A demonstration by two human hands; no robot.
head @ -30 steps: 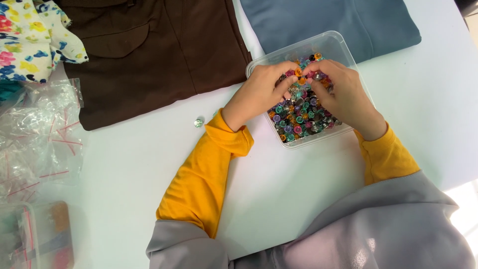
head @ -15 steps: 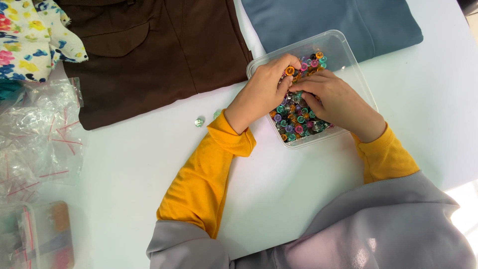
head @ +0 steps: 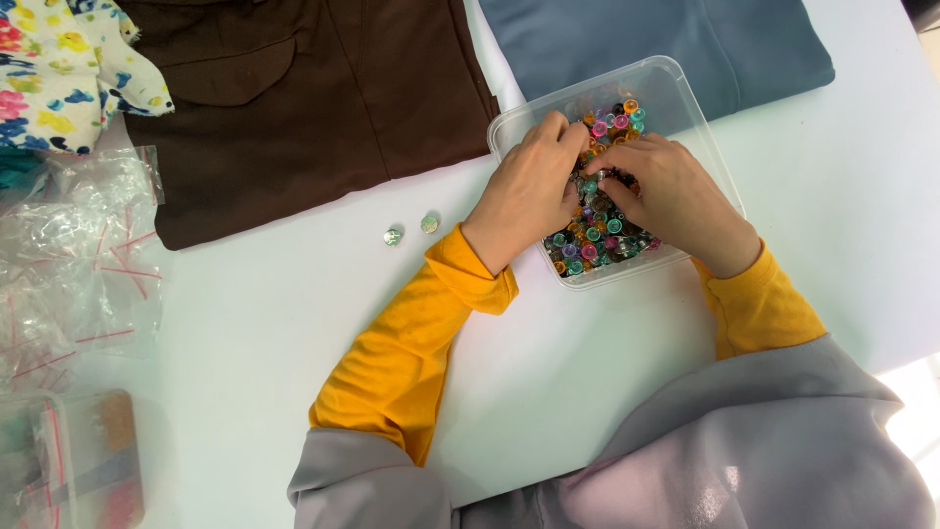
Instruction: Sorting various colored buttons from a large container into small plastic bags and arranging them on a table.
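While a second small glassy bead (head: 429, 223) is now lying beside the first (head: 393, 236) on the worktop (head: 294, 343), left hand (head: 524, 191) and right hand (head: 671, 196) are digging, fingers curled together, among glossy round multicoloured beads (head: 597, 240) inside the clear plastic box (head: 685, 108).

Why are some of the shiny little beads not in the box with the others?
Two small round beads lie loose on the white table, beside the left hand and below the brown garment. All the rest fill the clear plastic box, where both hands, the right hand too, are digging.
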